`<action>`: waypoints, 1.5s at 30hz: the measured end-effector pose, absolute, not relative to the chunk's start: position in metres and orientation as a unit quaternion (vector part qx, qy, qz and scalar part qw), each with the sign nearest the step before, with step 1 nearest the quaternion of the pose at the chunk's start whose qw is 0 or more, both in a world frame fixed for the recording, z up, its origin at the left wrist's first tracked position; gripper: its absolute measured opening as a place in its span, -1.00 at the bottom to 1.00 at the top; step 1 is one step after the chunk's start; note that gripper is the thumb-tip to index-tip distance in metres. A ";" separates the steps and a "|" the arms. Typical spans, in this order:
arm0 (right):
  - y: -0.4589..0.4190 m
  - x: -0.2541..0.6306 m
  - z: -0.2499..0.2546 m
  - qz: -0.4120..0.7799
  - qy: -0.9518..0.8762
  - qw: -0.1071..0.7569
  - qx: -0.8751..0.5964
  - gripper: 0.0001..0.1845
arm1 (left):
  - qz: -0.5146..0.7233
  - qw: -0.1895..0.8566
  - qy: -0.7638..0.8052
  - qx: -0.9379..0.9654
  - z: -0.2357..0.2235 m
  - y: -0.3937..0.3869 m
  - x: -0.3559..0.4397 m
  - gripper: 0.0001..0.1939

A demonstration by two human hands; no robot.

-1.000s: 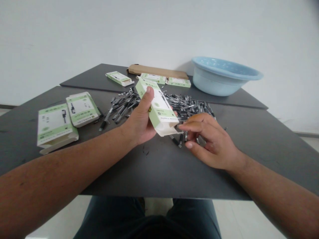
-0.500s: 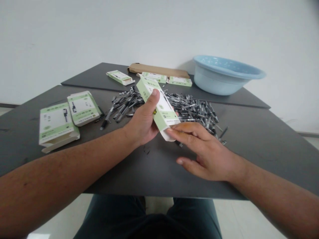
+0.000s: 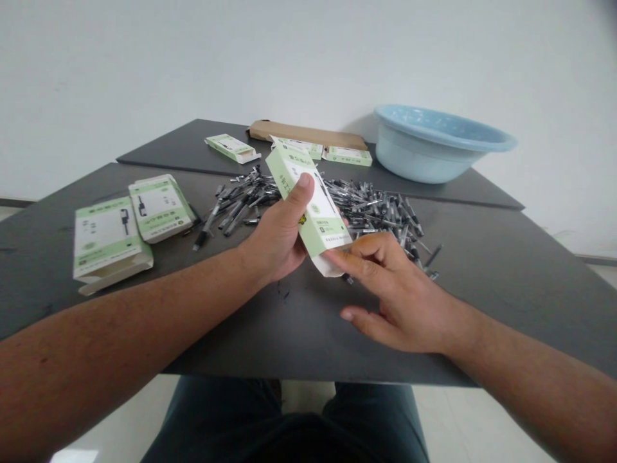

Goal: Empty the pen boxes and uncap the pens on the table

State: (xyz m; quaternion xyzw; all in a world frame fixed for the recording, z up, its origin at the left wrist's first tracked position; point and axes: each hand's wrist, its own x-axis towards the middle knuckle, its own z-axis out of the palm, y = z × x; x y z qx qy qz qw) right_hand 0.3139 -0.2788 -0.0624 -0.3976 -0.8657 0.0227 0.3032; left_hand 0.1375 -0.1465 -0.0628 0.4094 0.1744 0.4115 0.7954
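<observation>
A green and white pen box (image 3: 319, 215) is tilted in front of me, its near end open with a white flap hanging down. My left hand (image 3: 284, 228) grips it around the left side, thumb on the printed face. At the open end, my right hand (image 3: 407, 299) has its index fingertip in the mouth of the box, against the flap; the thumb is spread away and nothing is gripped. Behind the box lies a loose heap of clear-barrelled pens with black parts (image 3: 385, 215). What the box holds is hidden.
Two similar boxes (image 3: 108, 235) overlap on the left of the dark table (image 3: 270, 341). Farther back are another box (image 3: 231, 148), more green boxes (image 3: 348, 155), a brown cardboard piece (image 3: 308, 134) and a light blue basin (image 3: 424, 157) at right.
My right index finger has moved slightly deeper into the open end of the box. The box has turned and shifted a little to the right in my left hand.
</observation>
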 end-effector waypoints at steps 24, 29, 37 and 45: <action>-0.269 0.311 -0.061 -0.193 -0.810 0.384 -0.398 -0.76 | 0.418 0.819 0.196 0.342 -0.062 -0.148 0.140 -0.32; -0.269 0.311 -0.062 -0.215 -0.796 0.375 -0.423 -0.69 | 0.419 0.817 0.190 0.348 -0.062 -0.150 0.142 -0.28; -0.265 0.310 -0.063 -0.210 -0.782 0.391 -0.437 -0.67 | 0.426 0.807 0.193 0.361 -0.064 -0.149 0.143 -0.25; -0.265 0.310 -0.063 -0.168 -0.801 0.381 -0.429 -0.66 | 0.429 0.803 0.188 0.368 -0.065 -0.152 0.143 -0.15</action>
